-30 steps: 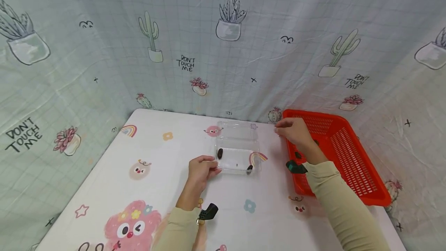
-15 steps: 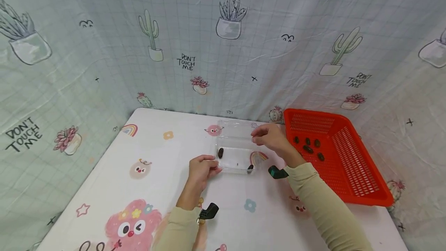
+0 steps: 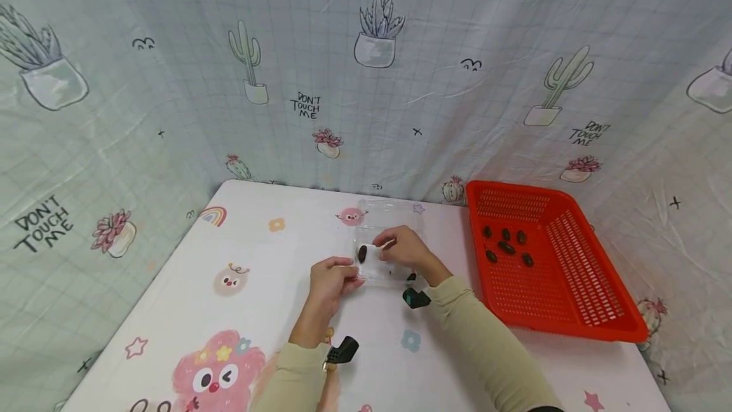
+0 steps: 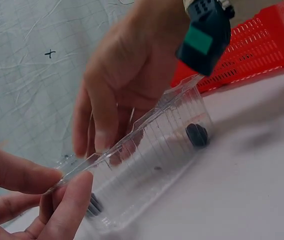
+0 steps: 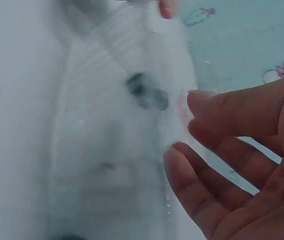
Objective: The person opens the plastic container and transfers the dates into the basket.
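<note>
A clear plastic box (image 3: pixel 377 270) with its hinged lid (image 3: pixel 389 213) laid back stands on the table. At its left end is a dark brown oval piece, like a date (image 3: pixel 363 254); another dark piece (image 4: pixel 197 135) lies at the opposite end. My left hand (image 3: pixel 330 278) pinches the box's rim at the near left corner between thumb and fingers. Over the box, my right hand (image 3: pixel 407 250) reaches toward the left dark piece. In the right wrist view its thumb and fingers (image 5: pixel 179 167) are bent slightly and apart, holding nothing; the dark piece there is blurred.
A red plastic basket (image 3: pixel 572 329) stands to the right, with several dark oval pieces (image 3: pixel 506 247) on its floor. A tiny dark speck lies in the box. Patterned cloth (image 3: pixel 320 68) hangs behind the white printed table (image 3: pixel 257 240).
My right hand has moved left from the red basket's edge to above the box, uncovering the pieces in the basket. The left hand has stayed on the box.
</note>
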Motion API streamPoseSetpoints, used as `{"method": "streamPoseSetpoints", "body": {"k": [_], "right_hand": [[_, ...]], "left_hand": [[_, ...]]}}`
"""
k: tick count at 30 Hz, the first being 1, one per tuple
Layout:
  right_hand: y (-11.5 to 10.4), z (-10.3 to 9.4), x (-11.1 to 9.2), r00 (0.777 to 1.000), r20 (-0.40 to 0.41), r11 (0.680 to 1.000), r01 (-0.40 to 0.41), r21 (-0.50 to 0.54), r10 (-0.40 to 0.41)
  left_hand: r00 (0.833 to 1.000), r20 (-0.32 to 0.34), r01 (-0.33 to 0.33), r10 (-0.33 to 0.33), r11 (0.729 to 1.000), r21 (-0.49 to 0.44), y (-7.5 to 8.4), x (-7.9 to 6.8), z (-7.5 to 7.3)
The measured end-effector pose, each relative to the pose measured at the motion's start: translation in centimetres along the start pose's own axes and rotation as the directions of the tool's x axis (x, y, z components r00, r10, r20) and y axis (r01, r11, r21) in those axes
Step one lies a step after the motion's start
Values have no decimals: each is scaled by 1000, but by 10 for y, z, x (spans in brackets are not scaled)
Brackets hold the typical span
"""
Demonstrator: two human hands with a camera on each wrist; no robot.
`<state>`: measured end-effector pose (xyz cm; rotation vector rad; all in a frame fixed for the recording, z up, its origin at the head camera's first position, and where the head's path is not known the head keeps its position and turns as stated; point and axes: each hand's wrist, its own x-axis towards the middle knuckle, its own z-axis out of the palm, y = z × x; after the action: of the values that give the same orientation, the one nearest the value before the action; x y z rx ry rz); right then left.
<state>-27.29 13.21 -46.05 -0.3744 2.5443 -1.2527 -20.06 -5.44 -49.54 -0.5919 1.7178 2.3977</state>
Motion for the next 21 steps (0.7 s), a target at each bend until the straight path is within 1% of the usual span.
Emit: {"method": "streamPoseSetpoints", "body": {"k": [3, 6, 9, 12, 15, 17, 21], "right_hand": [[3, 14, 7, 999, 29, 998, 21, -60, -19], [7, 24, 12, 995, 67, 988, 82, -132, -74], [9, 31, 14, 986, 102, 969, 147, -197, -129], [10, 34, 15, 979, 108, 957, 193, -217, -173], [9, 35, 16, 972, 95, 948, 231, -217, -215], [8, 35, 17, 970, 88, 947, 239, -213, -225], [5, 38, 18, 976, 77, 948, 216, -234, -203]], "left_hand": [[1000, 1, -3, 3, 1000, -2, -2, 0, 0], [1000, 3, -5, 5, 1000, -6, -2, 0, -1], [1000, 5, -2, 2, 1000, -6, -1, 0, -1], [1000, 10, -6, 6, 1000, -11, 0, -1, -1], [1000, 11, -12, 12, 1000, -15, 1, -1, -1], [1000, 11, -12, 12, 1000, -15, 1, -1, -1], [1000, 10, -7, 7, 1000, -11, 1, -1, -2]]}}
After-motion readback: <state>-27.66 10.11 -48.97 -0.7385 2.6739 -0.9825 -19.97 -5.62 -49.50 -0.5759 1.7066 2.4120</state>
